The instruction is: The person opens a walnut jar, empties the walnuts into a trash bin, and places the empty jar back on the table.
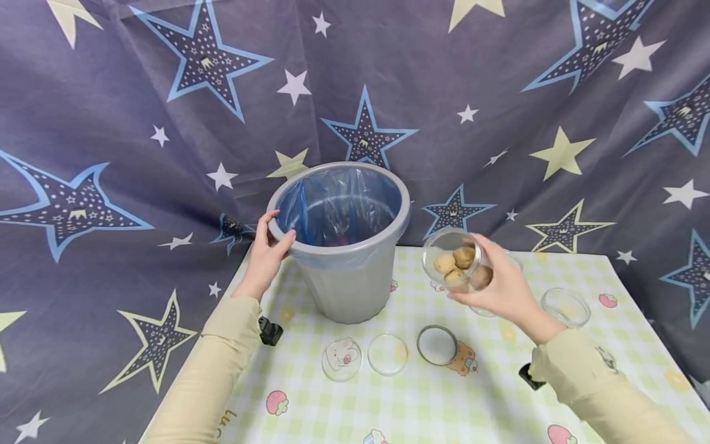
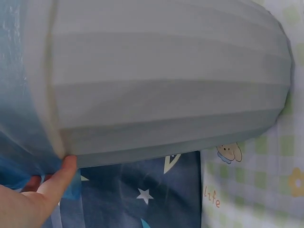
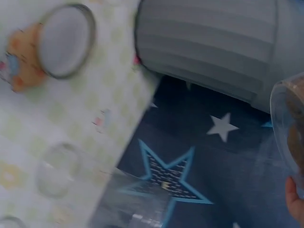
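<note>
A grey trash bin (image 1: 355, 283) lined with a blue plastic bag (image 1: 296, 209) stands on the table. My left hand (image 1: 267, 256) grips its rim at the near left, thumb inside the edge in the head view; the left wrist view has the fingers (image 2: 61, 178) at the rim. To the right of the bin, my right hand (image 1: 501, 287) holds a clear jar (image 1: 429, 256) tipped with its mouth toward the bin. Several tan and brown walnuts (image 1: 455, 265) lie inside it. Only the jar's edge shows in the right wrist view.
On the checked tablecloth (image 1: 444, 407) lie two clear lids (image 1: 341, 370) and a dark-rimmed lid (image 1: 437, 345). At the right is another clear round piece (image 1: 566, 307). A clear container (image 1: 516, 262) stands partly hidden behind my right hand. A star-printed curtain (image 1: 444, 80) hangs behind.
</note>
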The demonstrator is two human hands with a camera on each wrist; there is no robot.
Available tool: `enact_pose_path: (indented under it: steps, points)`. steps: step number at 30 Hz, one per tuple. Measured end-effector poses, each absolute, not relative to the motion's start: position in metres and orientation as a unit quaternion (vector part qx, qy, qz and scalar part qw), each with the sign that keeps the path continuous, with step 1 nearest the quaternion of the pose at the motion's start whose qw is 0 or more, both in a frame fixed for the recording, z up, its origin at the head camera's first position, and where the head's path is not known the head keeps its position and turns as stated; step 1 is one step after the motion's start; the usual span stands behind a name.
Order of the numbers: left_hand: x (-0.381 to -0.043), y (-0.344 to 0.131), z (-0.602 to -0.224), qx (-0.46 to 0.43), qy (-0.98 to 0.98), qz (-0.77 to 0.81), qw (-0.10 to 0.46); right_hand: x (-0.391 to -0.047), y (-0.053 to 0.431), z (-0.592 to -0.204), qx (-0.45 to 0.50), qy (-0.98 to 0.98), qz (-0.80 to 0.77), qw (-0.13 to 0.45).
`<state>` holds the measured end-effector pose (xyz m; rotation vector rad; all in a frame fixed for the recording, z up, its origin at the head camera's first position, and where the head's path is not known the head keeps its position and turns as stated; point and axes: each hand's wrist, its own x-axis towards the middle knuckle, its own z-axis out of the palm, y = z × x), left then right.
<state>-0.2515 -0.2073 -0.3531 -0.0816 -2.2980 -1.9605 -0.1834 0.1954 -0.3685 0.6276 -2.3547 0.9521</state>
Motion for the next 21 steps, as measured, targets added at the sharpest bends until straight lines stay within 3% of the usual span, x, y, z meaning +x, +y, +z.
enact_pose_path:
  steps: [10,21]
  points:
    - [-0.253,-0.207,-0.357,-0.022,-0.750,-0.659,0.060,-0.222,0.174,-0.310,0.215,-0.903,0.288,0.236]
    - [-0.251,-0.207,-0.358,-0.031,-0.743,-0.666,0.063,-0.243,0.131,-0.281,0.179,-0.931,0.215,0.232]
